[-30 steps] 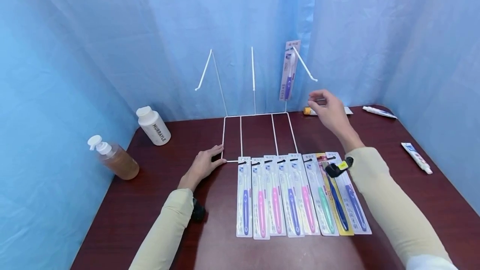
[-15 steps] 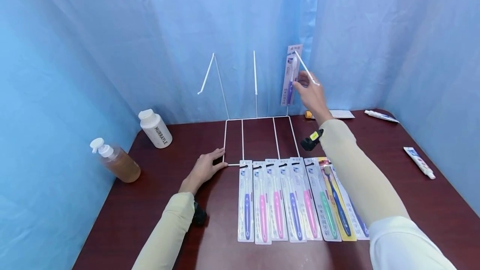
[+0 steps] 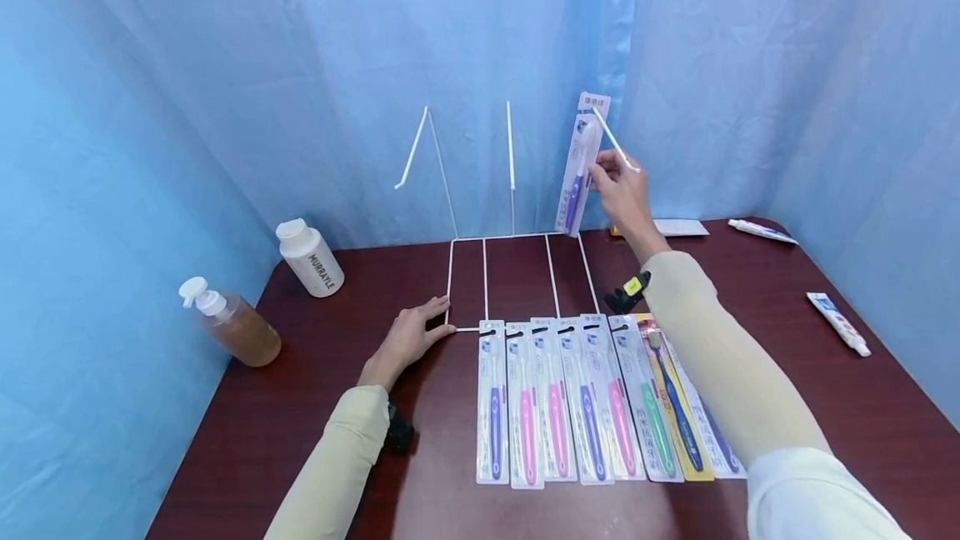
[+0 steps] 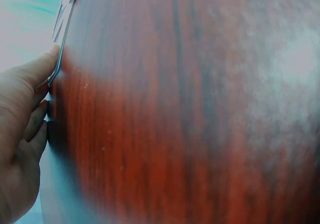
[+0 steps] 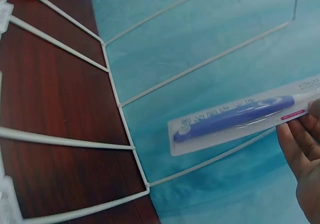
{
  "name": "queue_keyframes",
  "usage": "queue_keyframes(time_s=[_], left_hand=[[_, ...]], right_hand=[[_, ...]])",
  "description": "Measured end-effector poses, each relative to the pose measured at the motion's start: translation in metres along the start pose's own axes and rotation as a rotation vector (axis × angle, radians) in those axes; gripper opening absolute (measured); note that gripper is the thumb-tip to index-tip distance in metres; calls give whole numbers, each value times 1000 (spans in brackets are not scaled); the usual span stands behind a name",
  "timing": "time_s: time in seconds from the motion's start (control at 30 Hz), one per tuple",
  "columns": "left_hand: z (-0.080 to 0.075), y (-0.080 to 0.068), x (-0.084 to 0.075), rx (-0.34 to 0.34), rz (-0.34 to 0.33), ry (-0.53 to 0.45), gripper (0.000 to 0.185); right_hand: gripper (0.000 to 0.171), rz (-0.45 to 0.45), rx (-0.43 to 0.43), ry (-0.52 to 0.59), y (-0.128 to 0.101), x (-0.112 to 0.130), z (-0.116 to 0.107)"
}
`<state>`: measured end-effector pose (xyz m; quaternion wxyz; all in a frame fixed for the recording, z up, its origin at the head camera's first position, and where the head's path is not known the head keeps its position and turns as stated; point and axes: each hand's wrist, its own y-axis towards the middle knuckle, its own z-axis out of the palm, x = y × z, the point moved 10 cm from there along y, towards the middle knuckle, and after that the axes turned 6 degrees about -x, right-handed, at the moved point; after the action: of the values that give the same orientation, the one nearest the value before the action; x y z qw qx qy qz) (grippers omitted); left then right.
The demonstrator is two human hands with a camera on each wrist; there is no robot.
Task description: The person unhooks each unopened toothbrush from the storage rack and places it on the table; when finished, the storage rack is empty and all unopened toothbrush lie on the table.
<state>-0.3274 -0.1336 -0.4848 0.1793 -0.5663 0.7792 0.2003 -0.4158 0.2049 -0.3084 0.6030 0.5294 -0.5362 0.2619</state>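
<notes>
A white wire display rack [image 3: 513,235] stands on the dark red table, with three hooks sticking up and forward. From its right hook [image 3: 615,138] hangs a packaged purple toothbrush [image 3: 575,190], its lower end tilted out to the left. My right hand [image 3: 624,194] pinches the side edge of that package between thumb and fingers; the right wrist view shows the thumb in front of the toothbrush pack [image 5: 235,119]. At the rack's front left corner, my left hand [image 3: 408,338] rests with fairly straight fingers touching the wire, also seen with the left thumb [image 4: 42,66] against it.
Several packaged toothbrushes, among them a green one [image 3: 654,423], lie in a row before the rack. A pump bottle [image 3: 243,330] and white bottle [image 3: 311,261] stand left. Toothpaste tubes, one near the right edge [image 3: 838,323], lie around. Blue curtains enclose the table.
My right hand has moved left to the hanging toothbrush and taken hold of its package. The package's lower end has swung outward to the left. My left hand stays at the rack's corner.
</notes>
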Motion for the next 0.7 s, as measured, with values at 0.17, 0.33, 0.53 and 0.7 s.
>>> queue_keyframes(time_s=[0.17,0.33,0.53,0.7], left_hand=[[-1,1,2,0,-16,-2,58],[-3,2,1,3,-14,-9,59],[-4,3,1,-4,-1,-1,58],[-4,3,2,-6,-6,-3,59]], right_hand=[[26,-109,72,-92,-34,26,-18],[28,-163,90,-148,-56,19,-41],[22,-190,123,-144,-85,24,-61],[21,-214,163,-162,-106,38,-70]])
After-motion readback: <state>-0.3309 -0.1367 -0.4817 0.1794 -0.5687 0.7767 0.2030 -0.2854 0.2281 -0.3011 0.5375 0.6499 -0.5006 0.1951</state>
